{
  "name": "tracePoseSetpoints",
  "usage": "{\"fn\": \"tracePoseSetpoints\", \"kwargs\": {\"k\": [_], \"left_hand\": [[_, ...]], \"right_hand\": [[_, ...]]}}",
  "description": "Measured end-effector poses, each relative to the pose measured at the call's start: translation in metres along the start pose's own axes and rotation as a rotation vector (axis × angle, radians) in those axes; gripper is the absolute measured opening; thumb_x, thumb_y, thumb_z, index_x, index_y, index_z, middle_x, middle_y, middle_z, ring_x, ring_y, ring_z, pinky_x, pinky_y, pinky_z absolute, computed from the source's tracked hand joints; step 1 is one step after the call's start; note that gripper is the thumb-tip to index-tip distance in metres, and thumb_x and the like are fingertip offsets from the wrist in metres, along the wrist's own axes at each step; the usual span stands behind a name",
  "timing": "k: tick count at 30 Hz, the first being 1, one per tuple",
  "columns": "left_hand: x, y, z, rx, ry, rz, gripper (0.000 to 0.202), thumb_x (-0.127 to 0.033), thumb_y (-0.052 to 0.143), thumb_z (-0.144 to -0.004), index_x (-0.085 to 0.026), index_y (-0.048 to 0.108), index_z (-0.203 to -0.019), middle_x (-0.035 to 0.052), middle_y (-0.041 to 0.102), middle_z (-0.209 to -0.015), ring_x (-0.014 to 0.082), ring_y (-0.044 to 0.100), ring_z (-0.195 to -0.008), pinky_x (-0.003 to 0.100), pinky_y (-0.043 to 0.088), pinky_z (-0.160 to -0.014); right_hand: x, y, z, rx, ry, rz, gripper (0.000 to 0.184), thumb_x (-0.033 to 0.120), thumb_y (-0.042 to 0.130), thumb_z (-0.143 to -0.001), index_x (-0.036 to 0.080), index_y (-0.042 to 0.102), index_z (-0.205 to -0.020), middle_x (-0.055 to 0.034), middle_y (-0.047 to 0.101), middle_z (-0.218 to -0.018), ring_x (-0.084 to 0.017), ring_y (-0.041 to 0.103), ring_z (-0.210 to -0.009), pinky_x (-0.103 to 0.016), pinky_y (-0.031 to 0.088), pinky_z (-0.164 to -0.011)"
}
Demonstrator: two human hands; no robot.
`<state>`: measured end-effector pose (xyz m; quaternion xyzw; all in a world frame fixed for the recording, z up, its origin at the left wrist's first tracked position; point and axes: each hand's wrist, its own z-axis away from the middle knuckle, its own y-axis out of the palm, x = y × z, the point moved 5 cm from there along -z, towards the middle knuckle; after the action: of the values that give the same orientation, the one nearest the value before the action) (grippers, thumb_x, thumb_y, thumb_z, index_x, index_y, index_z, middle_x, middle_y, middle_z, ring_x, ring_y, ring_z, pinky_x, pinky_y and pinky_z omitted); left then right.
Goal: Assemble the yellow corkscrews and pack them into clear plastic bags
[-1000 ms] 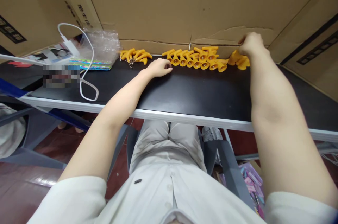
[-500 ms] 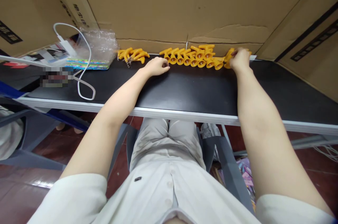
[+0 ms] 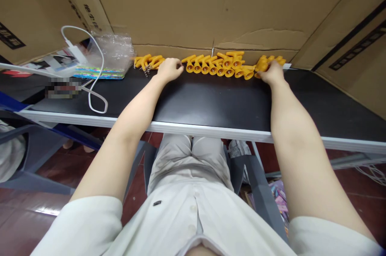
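My right hand (image 3: 272, 73) is at a pile of small yellow plastic pieces (image 3: 265, 61) at the right end of the row, its thumb apart from the fingers. Some of its fingertips are hidden among the pieces. My left hand (image 3: 170, 69) rests with curled fingers between two groups; whether it holds anything is hidden. To its left lie yellow pieces with short metal chains (image 3: 144, 63). On its other side, several yellow pieces with round, cup-shaped ends (image 3: 212, 70) stand side by side, cups facing me, some stacked behind.
The black tabletop (image 3: 211, 101) has a metal front edge (image 3: 193, 128). Cardboard walls (image 3: 181, 7) enclose its back and sides. On the left are clear plastic bags (image 3: 113, 53), colourful flat packs (image 3: 99, 73) and a white cable (image 3: 98, 99). Grey chair arms stand below the table.
My left hand has shifted left toward the chained pieces. My right hand has moved slightly down, its thumb now apart from its fingers, and more of the right pile shows.
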<state>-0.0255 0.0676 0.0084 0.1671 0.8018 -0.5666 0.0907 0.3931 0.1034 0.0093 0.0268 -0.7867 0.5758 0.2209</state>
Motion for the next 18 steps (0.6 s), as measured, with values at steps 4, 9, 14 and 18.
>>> {"fn": "tracePoseSetpoints", "kwargs": {"k": [4,9,14,18], "left_hand": [[0.044,-0.015,-0.005,-0.175,-0.216,0.043,0.042,-0.026,0.058,-0.099,-0.017,0.075,-0.136,0.0184,0.065,-0.157,0.0376,0.058,-0.152,0.049,0.043,-0.131],[0.093,-0.001,-0.011,-0.131,-0.342,0.146,0.051,-0.039,0.065,-0.093,-0.013,0.074,-0.135,0.0232,0.059,-0.164,0.0466,0.046,-0.162,0.064,0.032,-0.135],[0.108,0.011,-0.016,-0.113,-0.336,0.167,0.055,-0.054,0.073,-0.083,-0.023,0.073,-0.128,0.0196,0.061,-0.166,0.0451,0.041,-0.162,0.066,0.028,-0.131],[0.103,0.006,-0.010,-0.113,-0.353,0.112,0.053,-0.075,0.070,-0.081,-0.026,0.069,-0.100,0.0133,0.078,-0.130,0.0397,0.038,-0.159,0.058,0.029,-0.127]], "right_hand": [[-0.001,-0.001,0.000,-0.002,0.002,-0.016,0.060,0.018,0.076,-0.106,0.000,0.058,-0.160,-0.0269,0.064,-0.159,-0.032,0.064,-0.147,-0.032,0.047,-0.117],[-0.001,-0.004,0.002,0.011,-0.006,-0.033,0.064,0.021,0.074,-0.108,0.001,0.055,-0.165,-0.0295,0.062,-0.161,-0.032,0.063,-0.149,-0.034,0.046,-0.118],[-0.002,-0.002,0.002,0.026,-0.006,-0.040,0.063,0.020,0.072,-0.109,0.001,0.052,-0.166,-0.0303,0.060,-0.162,-0.028,0.061,-0.149,-0.032,0.044,-0.115],[-0.001,-0.003,0.003,0.039,-0.003,-0.029,0.063,0.022,0.070,-0.110,0.001,0.051,-0.166,-0.0293,0.059,-0.163,-0.028,0.061,-0.149,-0.031,0.044,-0.114]]}}
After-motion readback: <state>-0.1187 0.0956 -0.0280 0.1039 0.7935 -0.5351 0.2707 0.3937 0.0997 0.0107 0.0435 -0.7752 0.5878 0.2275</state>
